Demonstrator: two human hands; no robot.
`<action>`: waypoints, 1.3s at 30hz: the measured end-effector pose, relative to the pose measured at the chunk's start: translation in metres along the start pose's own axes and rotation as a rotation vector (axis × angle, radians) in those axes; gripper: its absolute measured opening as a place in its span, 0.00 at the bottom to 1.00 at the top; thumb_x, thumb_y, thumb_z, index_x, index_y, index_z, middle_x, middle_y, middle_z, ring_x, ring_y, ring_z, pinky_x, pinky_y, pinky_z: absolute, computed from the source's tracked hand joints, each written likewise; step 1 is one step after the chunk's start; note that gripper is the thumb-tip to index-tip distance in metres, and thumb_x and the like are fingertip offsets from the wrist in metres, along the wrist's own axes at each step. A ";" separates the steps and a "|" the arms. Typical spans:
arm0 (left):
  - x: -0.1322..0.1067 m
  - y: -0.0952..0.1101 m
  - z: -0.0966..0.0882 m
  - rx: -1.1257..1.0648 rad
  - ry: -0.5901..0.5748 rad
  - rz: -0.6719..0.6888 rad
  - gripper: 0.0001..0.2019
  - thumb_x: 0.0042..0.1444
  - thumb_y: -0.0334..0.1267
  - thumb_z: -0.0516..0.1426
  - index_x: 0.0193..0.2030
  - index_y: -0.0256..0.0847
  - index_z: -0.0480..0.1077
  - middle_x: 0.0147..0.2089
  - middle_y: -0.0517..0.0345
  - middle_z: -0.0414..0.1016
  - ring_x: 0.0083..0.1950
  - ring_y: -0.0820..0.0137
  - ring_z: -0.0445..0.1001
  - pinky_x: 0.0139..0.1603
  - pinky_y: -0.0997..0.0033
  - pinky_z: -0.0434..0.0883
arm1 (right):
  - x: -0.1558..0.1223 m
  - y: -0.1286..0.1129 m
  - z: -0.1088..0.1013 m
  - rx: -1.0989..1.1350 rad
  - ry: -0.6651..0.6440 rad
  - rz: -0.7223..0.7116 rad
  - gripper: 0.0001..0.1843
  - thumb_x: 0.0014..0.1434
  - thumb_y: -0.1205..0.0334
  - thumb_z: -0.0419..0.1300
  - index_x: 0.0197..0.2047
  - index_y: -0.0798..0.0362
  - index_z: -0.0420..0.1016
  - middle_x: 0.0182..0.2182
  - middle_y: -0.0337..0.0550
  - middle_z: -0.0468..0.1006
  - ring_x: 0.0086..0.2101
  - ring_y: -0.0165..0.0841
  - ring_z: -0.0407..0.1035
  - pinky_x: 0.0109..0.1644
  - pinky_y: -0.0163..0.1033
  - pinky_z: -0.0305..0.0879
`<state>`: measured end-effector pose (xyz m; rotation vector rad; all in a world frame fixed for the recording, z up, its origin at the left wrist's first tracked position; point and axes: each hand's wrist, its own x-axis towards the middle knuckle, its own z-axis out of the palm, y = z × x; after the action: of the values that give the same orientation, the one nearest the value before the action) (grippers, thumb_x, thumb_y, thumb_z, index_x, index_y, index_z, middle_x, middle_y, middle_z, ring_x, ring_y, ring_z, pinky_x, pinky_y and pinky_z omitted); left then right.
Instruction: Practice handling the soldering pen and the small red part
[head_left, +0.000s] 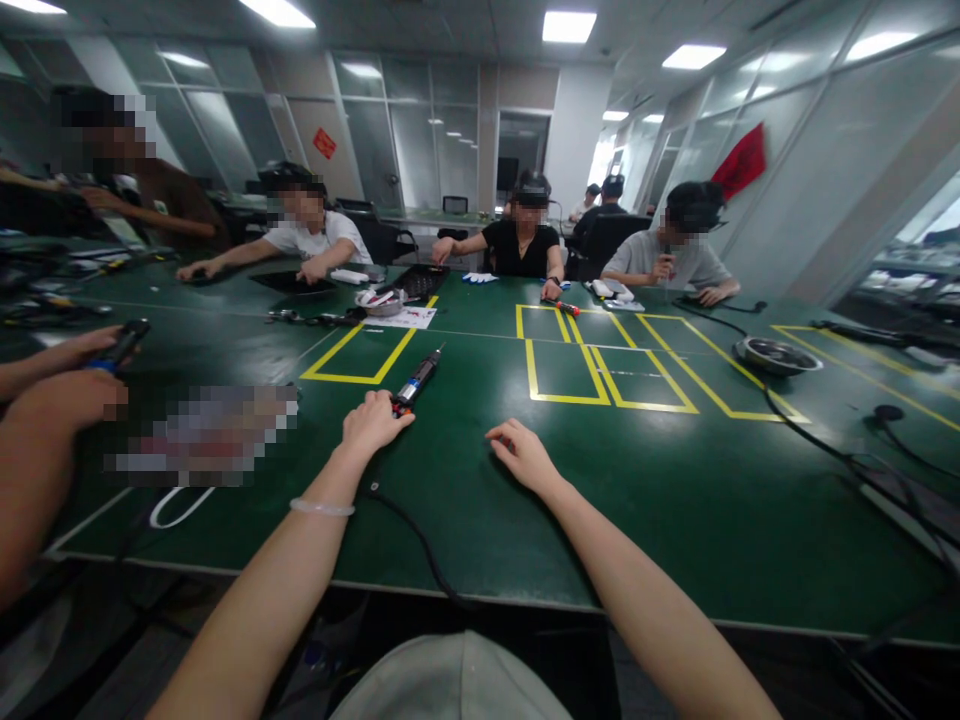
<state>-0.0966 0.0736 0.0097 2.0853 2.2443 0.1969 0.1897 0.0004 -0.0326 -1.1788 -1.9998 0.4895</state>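
Observation:
My left hand (373, 418) is closed around the rear end of an electric screwdriver (420, 378). The tool is dark and grey with orange near the grip, and its thin tip points away and to the right. My right hand (521, 452) rests low over the green table (480, 500) with its fingers loosely bent and apart from any object. A black cable (416, 530) runs over the table's near edge, its end lying just below my left hand.
Yellow tape outlines (570, 400) mark the table ahead. A round metal-rimmed part (780, 355) sits at the right with black cables (810, 435) near it. At the left, a co-worker's hands (82, 390) hold a dark tool. Several people sit across the table, one reaching toward an orange screwdriver (566, 308).

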 end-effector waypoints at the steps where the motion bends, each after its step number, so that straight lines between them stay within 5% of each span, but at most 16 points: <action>1: 0.004 -0.008 -0.001 -0.002 0.004 -0.032 0.34 0.51 0.60 0.52 0.58 0.37 0.62 0.57 0.37 0.65 0.53 0.48 0.72 0.47 0.54 0.68 | 0.000 0.000 0.000 0.001 0.000 -0.002 0.08 0.62 0.66 0.55 0.42 0.51 0.74 0.36 0.40 0.70 0.31 0.28 0.65 0.38 0.34 0.61; 9: 0.014 -0.052 -0.004 0.021 0.049 -0.199 0.35 0.53 0.63 0.49 0.56 0.34 0.63 0.55 0.35 0.66 0.52 0.46 0.71 0.47 0.51 0.68 | 0.001 0.003 0.002 -0.012 -0.022 0.010 0.08 0.61 0.67 0.55 0.41 0.52 0.75 0.34 0.39 0.70 0.30 0.28 0.65 0.37 0.34 0.61; 14: 0.006 -0.044 -0.006 0.155 0.234 -0.084 0.28 0.53 0.56 0.54 0.53 0.34 0.65 0.54 0.36 0.67 0.54 0.48 0.66 0.50 0.54 0.66 | 0.001 0.004 0.003 -0.015 -0.027 0.011 0.07 0.61 0.66 0.56 0.41 0.52 0.75 0.35 0.40 0.70 0.30 0.27 0.65 0.37 0.34 0.60; 19: 0.003 -0.036 -0.009 0.158 0.229 -0.039 0.18 0.55 0.49 0.52 0.44 0.39 0.70 0.51 0.42 0.68 0.51 0.52 0.67 0.49 0.57 0.65 | 0.001 0.002 0.002 -0.015 -0.031 0.011 0.07 0.62 0.66 0.55 0.40 0.52 0.75 0.35 0.40 0.70 0.30 0.28 0.65 0.37 0.34 0.61; 31: 0.002 -0.031 -0.006 -0.110 0.339 -0.004 0.17 0.58 0.48 0.48 0.44 0.39 0.69 0.45 0.44 0.75 0.48 0.54 0.73 0.50 0.55 0.66 | 0.001 0.004 0.002 -0.014 -0.031 0.004 0.07 0.62 0.65 0.55 0.40 0.51 0.75 0.36 0.40 0.71 0.30 0.28 0.65 0.38 0.34 0.61; 36: -0.001 0.001 0.010 -0.800 0.089 0.229 0.22 0.57 0.56 0.50 0.46 0.38 0.66 0.38 0.53 0.76 0.38 0.68 0.76 0.43 0.66 0.71 | 0.002 0.003 0.002 0.011 -0.031 0.013 0.07 0.61 0.66 0.56 0.40 0.51 0.76 0.33 0.40 0.71 0.30 0.28 0.66 0.38 0.35 0.62; 39: -0.016 0.037 0.014 -0.940 -0.109 0.378 0.26 0.55 0.57 0.52 0.48 0.36 0.69 0.37 0.55 0.74 0.36 0.70 0.74 0.40 0.67 0.72 | 0.004 0.004 0.002 0.148 0.008 0.067 0.07 0.60 0.64 0.57 0.39 0.52 0.75 0.32 0.39 0.72 0.30 0.28 0.66 0.37 0.35 0.63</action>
<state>-0.0567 0.0613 0.0006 1.8331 1.2464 0.9155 0.1890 0.0057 -0.0349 -1.1564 -1.8873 0.6538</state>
